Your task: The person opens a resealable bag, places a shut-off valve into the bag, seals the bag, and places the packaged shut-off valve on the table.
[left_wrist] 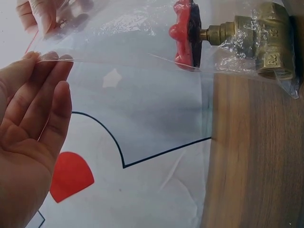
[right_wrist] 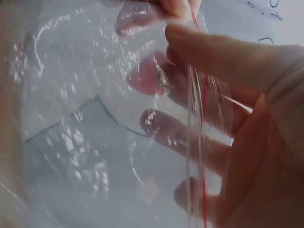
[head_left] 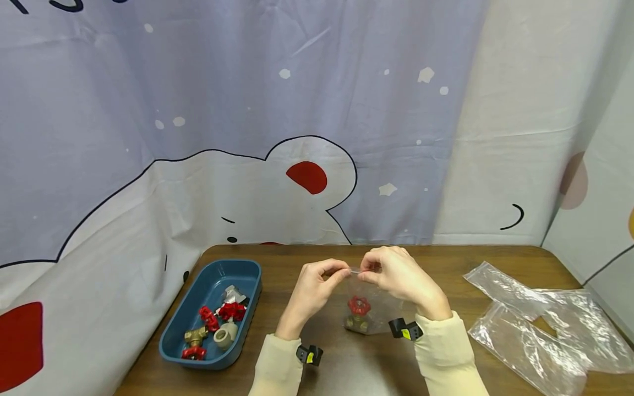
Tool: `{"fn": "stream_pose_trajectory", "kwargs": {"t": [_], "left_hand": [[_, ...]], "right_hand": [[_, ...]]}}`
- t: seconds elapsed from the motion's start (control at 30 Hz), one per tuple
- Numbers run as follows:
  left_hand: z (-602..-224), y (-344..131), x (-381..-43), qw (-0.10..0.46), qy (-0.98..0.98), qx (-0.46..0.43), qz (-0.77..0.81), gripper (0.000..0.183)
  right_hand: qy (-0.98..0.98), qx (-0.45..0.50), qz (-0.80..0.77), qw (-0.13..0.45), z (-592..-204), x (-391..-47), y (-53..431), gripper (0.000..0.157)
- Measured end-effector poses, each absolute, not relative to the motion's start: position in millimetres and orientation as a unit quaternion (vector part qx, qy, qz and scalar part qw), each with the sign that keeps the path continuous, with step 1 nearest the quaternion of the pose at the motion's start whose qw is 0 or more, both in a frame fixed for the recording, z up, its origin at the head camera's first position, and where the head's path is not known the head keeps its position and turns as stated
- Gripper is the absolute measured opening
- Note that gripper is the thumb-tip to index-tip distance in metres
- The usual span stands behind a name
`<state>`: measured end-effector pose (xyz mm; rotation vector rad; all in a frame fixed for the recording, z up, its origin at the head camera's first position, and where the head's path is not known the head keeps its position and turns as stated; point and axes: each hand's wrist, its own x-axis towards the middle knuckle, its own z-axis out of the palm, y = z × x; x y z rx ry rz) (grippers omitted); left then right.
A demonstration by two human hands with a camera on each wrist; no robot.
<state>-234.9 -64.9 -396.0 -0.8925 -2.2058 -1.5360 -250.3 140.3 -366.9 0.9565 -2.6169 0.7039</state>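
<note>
A clear zip bag (head_left: 381, 308) with a red seal line hangs between both hands, close over the table. Inside it, a brass valve (left_wrist: 273, 42) with a red handwheel (head_left: 359, 305) lies at the bottom. My left hand (head_left: 313, 289) pinches the bag's top edge at one corner between thumb and fingertips. Right beside it, my right hand (head_left: 398, 275) pinches the same edge along the red seal (right_wrist: 204, 118). In the right wrist view its other fingers show through the film, behind the bag.
On the left stands a blue tray (head_left: 173, 324) with a brass valve (head_left: 196, 335), red-handled valves (head_left: 231, 311), a pale plastic fitting (head_left: 225, 335) and a silvery piece (head_left: 233, 294). Several flat clear bags (head_left: 530, 335) lie at the right. A printed curtain (head_left: 317, 110) hangs behind the table.
</note>
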Motion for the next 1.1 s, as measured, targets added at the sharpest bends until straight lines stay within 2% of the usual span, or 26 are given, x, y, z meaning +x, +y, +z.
{"fn": "stream_pose_trajectory", "kwargs": {"t": [0.13,0.37,0.77,1.1], "left_hand": [[-397.0,-64.5,-235.3,0.152,-0.768,-0.311,-0.539,0.005],[-397.9,-64.0,-235.6,0.139,-0.77,-0.305,-0.544,0.007],[-396.2,-62.5,-234.3,0.148,-0.769,-0.305,-0.542,0.006],[-397.3,-64.1,-235.6,0.138,-0.768,-0.298,-0.55,0.007]], "right_hand": [[-0.908,0.32,0.245,0.115,-364.8,-249.5,145.1,0.01],[-0.892,0.329,0.295,0.089,-365.1,-250.0,151.1,0.014],[-0.878,0.335,0.321,0.114,-371.0,-249.2,152.1,0.013],[-0.888,0.317,0.321,0.093,-373.4,-250.2,161.1,0.011]]}}
